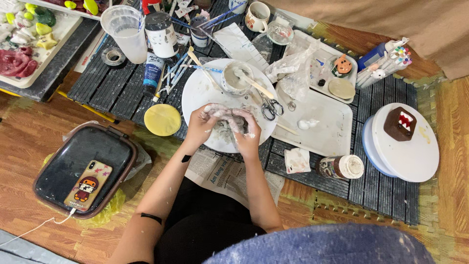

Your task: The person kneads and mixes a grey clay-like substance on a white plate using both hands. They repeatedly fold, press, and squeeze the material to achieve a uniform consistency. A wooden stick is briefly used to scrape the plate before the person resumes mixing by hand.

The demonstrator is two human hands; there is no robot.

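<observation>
Left: dark lidded box [83,161], phone [89,185] on top; yellow disc [162,120] beside white round board [195,95]. Left hand [201,124] and right hand [245,129] close together, both clamped on grey clay lump [225,128] over board; best kept low, pressure even, paste cup [237,77] within reach. Right: scissors [270,106], white tray [327,129], turntable [415,156].

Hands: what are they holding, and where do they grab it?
Both hands, left and right, hold one grey-white clay lump over the white plate. Each grip wraps one side of the lump, left and right, with the fingers curled over its top.
</observation>
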